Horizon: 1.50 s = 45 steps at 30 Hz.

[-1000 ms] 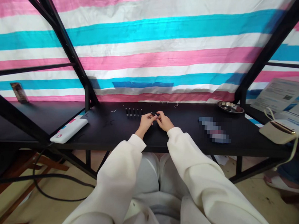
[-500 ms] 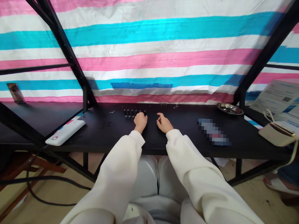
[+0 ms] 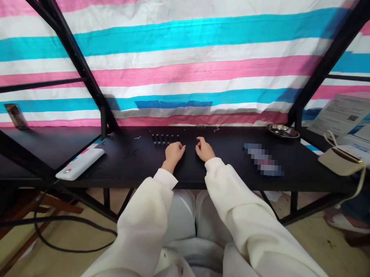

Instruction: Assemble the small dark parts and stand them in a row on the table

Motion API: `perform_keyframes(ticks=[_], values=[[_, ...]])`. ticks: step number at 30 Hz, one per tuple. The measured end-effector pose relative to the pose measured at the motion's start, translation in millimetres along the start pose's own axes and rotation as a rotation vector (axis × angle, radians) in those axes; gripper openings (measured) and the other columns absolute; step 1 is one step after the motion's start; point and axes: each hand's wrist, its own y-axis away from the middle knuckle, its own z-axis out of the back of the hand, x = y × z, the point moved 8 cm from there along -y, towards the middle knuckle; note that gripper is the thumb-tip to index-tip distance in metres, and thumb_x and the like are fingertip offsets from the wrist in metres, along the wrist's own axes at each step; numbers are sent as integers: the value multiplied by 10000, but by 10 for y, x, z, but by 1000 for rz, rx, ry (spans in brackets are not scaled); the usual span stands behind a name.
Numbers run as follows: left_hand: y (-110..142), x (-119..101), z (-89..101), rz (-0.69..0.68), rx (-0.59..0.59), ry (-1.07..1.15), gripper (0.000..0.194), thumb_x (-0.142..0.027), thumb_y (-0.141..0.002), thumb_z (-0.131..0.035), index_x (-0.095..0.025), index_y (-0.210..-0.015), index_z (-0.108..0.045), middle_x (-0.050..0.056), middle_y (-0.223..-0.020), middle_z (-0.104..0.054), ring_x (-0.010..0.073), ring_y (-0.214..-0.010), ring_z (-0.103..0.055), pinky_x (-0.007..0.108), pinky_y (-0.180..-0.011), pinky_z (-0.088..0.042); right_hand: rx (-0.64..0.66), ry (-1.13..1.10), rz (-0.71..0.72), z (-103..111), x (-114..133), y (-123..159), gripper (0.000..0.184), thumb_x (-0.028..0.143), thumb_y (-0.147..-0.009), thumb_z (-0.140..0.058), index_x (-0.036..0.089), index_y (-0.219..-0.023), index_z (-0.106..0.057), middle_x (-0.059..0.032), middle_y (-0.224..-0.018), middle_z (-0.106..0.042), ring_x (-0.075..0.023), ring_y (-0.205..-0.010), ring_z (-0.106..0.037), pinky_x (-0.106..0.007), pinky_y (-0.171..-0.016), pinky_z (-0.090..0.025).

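Over the black table, my left hand (image 3: 174,152) has its fingers curled and thumb against them; whatever may be inside is hidden or too small to make out. Just beyond it stand several small dark cylinders (image 3: 162,139) with grey lower ends, lined up in a row. To the right, my right hand (image 3: 205,150) rests low over the tabletop, index finger stretched forward and thumb apart, with nothing visible in it. Small thin metallic-looking bits (image 3: 200,126) lie near the table's back edge, beyond my right hand.
A white power bank-like box (image 3: 80,163) with a cable lies at left. At right are a blurred-out item (image 3: 263,159), a shiny metal dish (image 3: 283,131) and a cream bag (image 3: 340,160). Black frame posts (image 3: 92,83) flank the table; a striped sheet (image 3: 188,69) hangs behind.
My left hand has drawn back toward me from the row, so more of the cylinders show. My right hand has barely moved.
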Motion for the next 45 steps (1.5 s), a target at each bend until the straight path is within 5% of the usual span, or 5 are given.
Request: perform_keyframes(ticks=[10,18,27,37,45], values=[[195,-284,-293,-305,354,332,414,-393,-716,-604,-225,-1094,-633,54,-1296,-506,220,-1224,-432,345,-1052,-275,14,120,-79,28,-109,21,179,155,-760,-455,185,-885,-579,-74,-918,-607,-192,-864,-553,-351,-795,-421],[185,-241,-308,-286,354,356,409,-397,-714,-617,-231,-1087,-637,63,-1291,-507,238,-1232,-424,390,-1068,-231,-384,320,-387,692,-385,172,389,239,-785,-453,121,-1156,-451,-224,-1341,-315,-355,-1235,-248,-631,-886,-256],[179,-229,-339,-304,368,326,425,-431,-729,-592,-243,-1108,-624,60,-1301,-497,235,-1255,-393,392,-1073,-215,-286,326,-664,1152,-1046,310,603,311,-761,-524,117,-1304,-349,-193,-1442,-193,-360,-1271,-196,-643,-915,-239],[156,-202,-349,-295,355,391,397,-407,-716,-610,-233,-1070,-646,59,-1273,-525,226,-1239,-417,368,-1064,-255,-286,318,-400,906,-791,101,534,319,-799,-477,92,-1272,-379,-220,-1418,-239,-340,-1264,-274,-546,-971,-266],[155,-216,-347,-299,361,375,393,-388,-735,-590,-201,-1075,-645,81,-1259,-535,221,-1237,-418,358,-1063,-265,138,293,-270,195,-757,103,486,366,-850,-423,138,-1280,-431,-145,-1399,-350,-277,-1297,-288,-517,-1048,-193]])
